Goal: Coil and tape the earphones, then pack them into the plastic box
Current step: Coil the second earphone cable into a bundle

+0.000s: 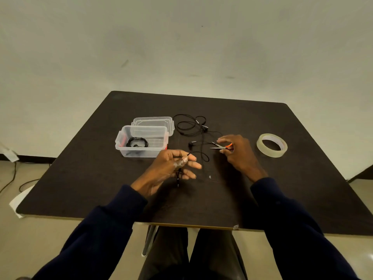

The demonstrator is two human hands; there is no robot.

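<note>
at my far left the plastic box [141,152] sits open on the table [262,188], a coiled set of earphones [137,142] inside it, its lid [153,121] just behind; my left hand [173,166] holds an earphone cable [178,179], seemingly pinched under the thumb, a scrap of clear tape [180,162] stuck on a finger; the loose earphones [189,125] lie tangled beyond; my right hand [236,150] grips the scissors [219,146]; the tape roll [271,145] lies flat at far right

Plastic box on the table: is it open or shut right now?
Open. Its lid lies apart just behind the plastic box, and coiled black earphones show inside through the uncovered top.
</note>
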